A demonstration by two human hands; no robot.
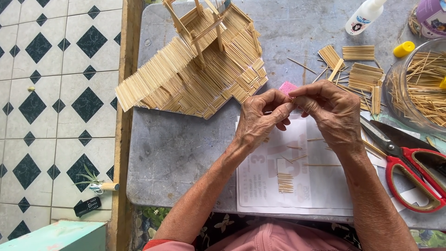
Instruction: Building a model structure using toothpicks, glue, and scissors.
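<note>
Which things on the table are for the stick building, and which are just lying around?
For the building:
left hand and right hand, fingers pinching thin sticks
stick model
glue bottle
bowl of sticks
small stick panels
red scissors

Lying about:
small black phone on the tiled floor
yellow cap

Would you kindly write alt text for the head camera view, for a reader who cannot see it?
Two bare hands, left hand and right hand, meet fingertip to fingertip over a white paper sheet on a grey table, pinching something small. Behind them stands a toothpick model building; red-handled scissors, a glue bottle and a bowl of sticks lie to the right.
</note>
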